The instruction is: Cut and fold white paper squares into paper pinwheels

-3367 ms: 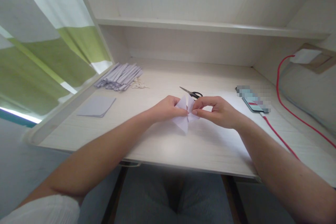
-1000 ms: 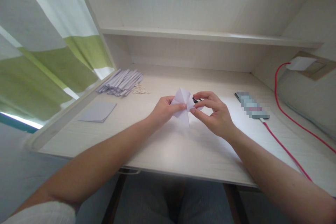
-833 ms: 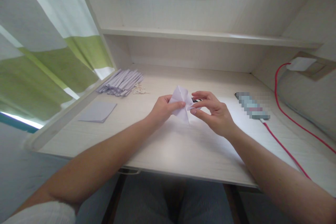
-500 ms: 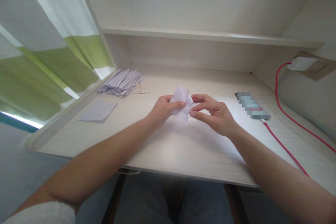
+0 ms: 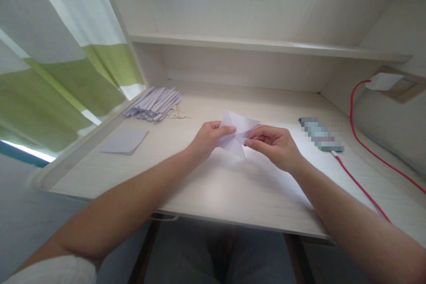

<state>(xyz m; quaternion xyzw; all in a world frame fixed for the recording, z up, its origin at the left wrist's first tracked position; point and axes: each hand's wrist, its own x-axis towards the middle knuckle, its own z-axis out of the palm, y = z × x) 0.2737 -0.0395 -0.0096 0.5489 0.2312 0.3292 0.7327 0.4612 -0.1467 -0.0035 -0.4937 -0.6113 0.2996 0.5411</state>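
Observation:
A folded white paper pinwheel (image 5: 234, 142) with pointed blades is held up above the middle of the desk. My left hand (image 5: 210, 140) pinches it from the left, the thumb lying across its centre. On its right side my right hand (image 5: 273, 144) has thumb and fingers closed on a blade. Part of the paper is hidden behind the fingers of both hands.
A pile of rolled paper sticks (image 5: 155, 104) lies at the back left, beside some small pale pieces (image 5: 178, 112). Nearer is a stack of paper squares (image 5: 124, 141). On the right lies a phone (image 5: 321, 135) with a red cable (image 5: 362, 188). A shelf (image 5: 266, 46) crosses the back.
The paper's blades have turned and spread wider, one now pointing up and right. My right fingers have closed in more on the paper. My left hand has hardly moved.

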